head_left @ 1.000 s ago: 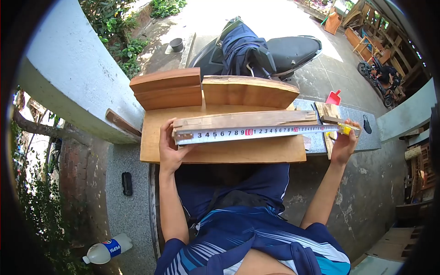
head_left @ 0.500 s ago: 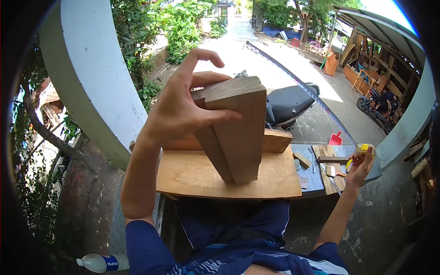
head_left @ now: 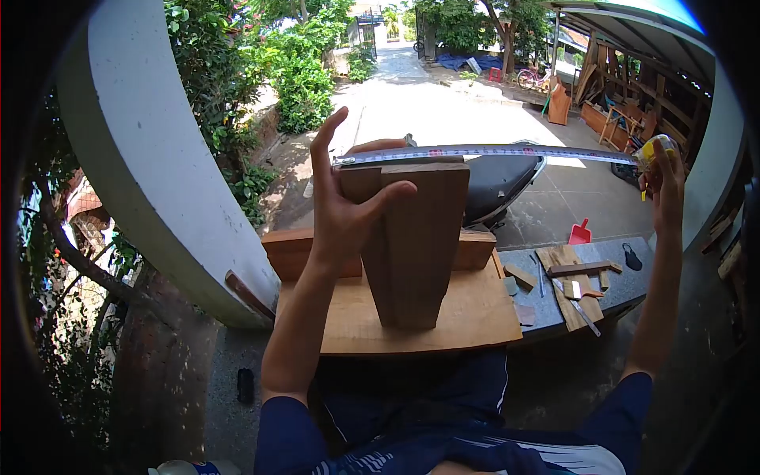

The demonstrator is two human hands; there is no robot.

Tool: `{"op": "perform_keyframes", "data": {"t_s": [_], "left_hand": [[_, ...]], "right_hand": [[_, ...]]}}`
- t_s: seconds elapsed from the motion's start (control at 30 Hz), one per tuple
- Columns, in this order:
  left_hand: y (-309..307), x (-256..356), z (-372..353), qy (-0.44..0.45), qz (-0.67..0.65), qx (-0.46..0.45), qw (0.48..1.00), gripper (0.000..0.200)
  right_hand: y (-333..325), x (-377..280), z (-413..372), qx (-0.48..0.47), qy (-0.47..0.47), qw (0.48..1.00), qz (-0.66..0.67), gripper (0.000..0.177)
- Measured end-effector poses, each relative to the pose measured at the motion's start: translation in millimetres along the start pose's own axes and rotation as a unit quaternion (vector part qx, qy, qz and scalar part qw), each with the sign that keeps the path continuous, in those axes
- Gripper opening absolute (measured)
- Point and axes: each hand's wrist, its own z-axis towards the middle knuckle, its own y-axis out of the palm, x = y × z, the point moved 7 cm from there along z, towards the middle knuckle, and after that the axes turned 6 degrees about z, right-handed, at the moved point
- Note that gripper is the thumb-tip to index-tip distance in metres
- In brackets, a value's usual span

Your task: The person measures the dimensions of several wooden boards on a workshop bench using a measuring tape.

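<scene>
The left hand [head_left: 340, 214] clasps the board [head_left: 419, 245], thumb in front and fingers spread, standing it upright on the middle of the plank [head_left: 475, 317] and pinning the tape blade [head_left: 507, 150] at its top, so the right hand [head_left: 665, 186], curled around the tape case [head_left: 655, 150], can hold the blade taut.

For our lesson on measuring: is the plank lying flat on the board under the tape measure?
No, the left hand holds the plank on end on the board, tape measure across its top.

Harsh daylight w/ blown-out pavement glare, shaded foreground, heavy fisheye warp, black vignette corners.
</scene>
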Motion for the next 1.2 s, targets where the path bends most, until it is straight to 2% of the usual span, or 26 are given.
{"op": "perform_keyframes", "data": {"t_s": [0.13, 0.17, 0.27, 0.37, 0.47, 0.93, 1.13, 1.2], "left_hand": [[-7.7, -5.5, -3.5, 0.041, 0.069, -0.002, 0.997, 0.077], [-7.4, -4.9, -5.7, 0.029, 0.049, 0.0, 0.998, 0.066], [-8.4, -1.7, -1.2, 0.087, 0.115, -0.034, 0.989, 0.053], [-8.2, -1.2, 1.0, 0.072, 0.088, -0.033, 0.993, 0.038], [-9.0, 2.1, 3.0, 0.062, 0.108, -0.039, 0.991, 0.033], [-11.1, -3.4, 3.8, 0.06, 0.08, -0.045, 0.994, 0.034], [-12.6, -4.4, 6.5, 0.074, 0.092, -0.034, 0.992, 0.033], [-12.8, -3.0, 4.8, 0.083, 0.098, -0.036, 0.991, 0.032]], "right_hand": [[0.9, 6.0, 2.4, 0.025, 0.025, 0.999, -0.021, 0.066], [1.4, 5.4, -1.8, 0.039, 0.025, 0.999, -0.026, 0.069], [-1.2, 7.2, -5.5, 0.021, 0.014, 0.999, -0.023, 0.069], [-4.6, 10.5, -7.9, 0.021, 0.025, 0.999, -0.031, 0.067], [-4.6, 11.8, -8.8, 0.018, 0.028, 0.999, -0.041, 0.065], [-13.3, 25.7, -23.2, -0.012, 0.051, 0.996, -0.073, 0.064], [-6.2, 34.7, -27.4, -0.031, 0.054, 0.997, -0.049, 0.069], [-16.3, 42.7, -26.2, -0.043, 0.064, 0.996, -0.034, 0.065]]}}
